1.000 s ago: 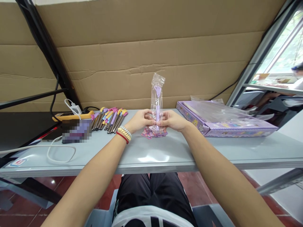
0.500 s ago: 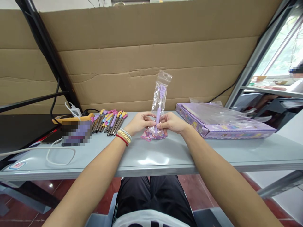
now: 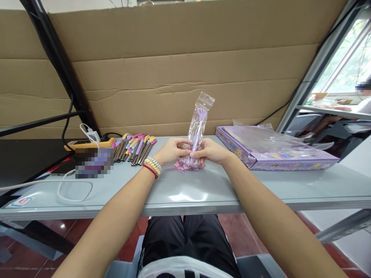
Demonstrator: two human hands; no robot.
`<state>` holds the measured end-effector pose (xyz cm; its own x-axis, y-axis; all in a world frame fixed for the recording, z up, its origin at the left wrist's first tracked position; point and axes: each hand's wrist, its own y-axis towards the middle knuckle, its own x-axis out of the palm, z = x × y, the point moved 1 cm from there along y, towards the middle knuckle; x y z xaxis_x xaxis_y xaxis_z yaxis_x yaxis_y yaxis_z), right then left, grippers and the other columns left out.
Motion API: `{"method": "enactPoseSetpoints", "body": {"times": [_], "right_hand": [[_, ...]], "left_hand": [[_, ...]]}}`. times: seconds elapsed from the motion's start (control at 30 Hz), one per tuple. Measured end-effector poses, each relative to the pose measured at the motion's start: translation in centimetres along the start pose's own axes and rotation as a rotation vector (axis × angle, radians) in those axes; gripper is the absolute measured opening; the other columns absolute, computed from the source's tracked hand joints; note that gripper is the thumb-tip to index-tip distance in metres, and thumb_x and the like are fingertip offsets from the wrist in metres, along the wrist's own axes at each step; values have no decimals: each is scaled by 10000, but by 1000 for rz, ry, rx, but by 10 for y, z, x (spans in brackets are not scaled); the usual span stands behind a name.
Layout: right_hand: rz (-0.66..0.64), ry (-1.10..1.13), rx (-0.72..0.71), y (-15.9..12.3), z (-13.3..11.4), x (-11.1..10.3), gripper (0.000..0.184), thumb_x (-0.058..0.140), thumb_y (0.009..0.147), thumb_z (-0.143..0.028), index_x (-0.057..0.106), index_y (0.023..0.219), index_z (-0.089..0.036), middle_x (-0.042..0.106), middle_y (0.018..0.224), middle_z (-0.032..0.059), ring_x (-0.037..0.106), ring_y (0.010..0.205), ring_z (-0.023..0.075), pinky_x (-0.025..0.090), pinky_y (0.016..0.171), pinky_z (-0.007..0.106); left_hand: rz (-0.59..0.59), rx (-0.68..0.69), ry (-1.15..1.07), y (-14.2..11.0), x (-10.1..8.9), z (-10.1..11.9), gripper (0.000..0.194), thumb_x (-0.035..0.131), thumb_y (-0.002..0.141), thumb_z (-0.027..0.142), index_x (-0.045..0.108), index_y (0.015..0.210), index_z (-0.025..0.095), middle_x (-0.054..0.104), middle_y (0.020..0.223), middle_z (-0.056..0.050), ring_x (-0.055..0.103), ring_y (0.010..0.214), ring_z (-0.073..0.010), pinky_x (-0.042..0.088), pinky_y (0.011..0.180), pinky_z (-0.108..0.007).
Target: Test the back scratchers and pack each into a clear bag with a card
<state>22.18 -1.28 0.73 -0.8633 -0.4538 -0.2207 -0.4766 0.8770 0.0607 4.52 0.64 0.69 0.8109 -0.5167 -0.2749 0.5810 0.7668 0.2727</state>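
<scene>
My left hand (image 3: 173, 150) and my right hand (image 3: 210, 150) both pinch the lower end of a clear plastic bag (image 3: 199, 122) that stands up over the grey table (image 3: 203, 185), leaning to the right. Inside the bag is a purple back scratcher with a hand-shaped head (image 3: 201, 114). Under my hands lies a small pile of pink patterned cards (image 3: 183, 166). A row of several coloured back scratchers (image 3: 135, 146) lies on the table left of my left hand.
A flat purple box (image 3: 275, 154) with clear plastic on it sits at the right. A yellow power strip (image 3: 87, 143) with a white charger, a white cable loop (image 3: 74, 189) and a blurred dark object are at the left. Cardboard walls the back. Another person sits at the far right.
The bag with the scratcher has tilted from upright to leaning right. My hands stayed at its lower end.
</scene>
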Motion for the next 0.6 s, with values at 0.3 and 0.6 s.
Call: {"method": "enactPoseSetpoints", "body": {"times": [0.3,0.6], "right_hand": [[20,-4,-33,1,0,-1,366,817,577,-316,667,829,-97,642,639,18,597,515,132,492,407,231],[76,-7,-51,2,-1,-1,374,843,519,-312,644,765,-113,616,579,-10,568,474,118,484,392,234]], "left_hand": [[13,-15,1,-1,-1,1,359,723,654,220,641,986,112,556,563,34,486,515,-82,373,517,-218],[50,-65,-7,-1,0,3,375,756,653,292,601,946,117,555,582,34,487,515,-85,379,505,-222]]}}
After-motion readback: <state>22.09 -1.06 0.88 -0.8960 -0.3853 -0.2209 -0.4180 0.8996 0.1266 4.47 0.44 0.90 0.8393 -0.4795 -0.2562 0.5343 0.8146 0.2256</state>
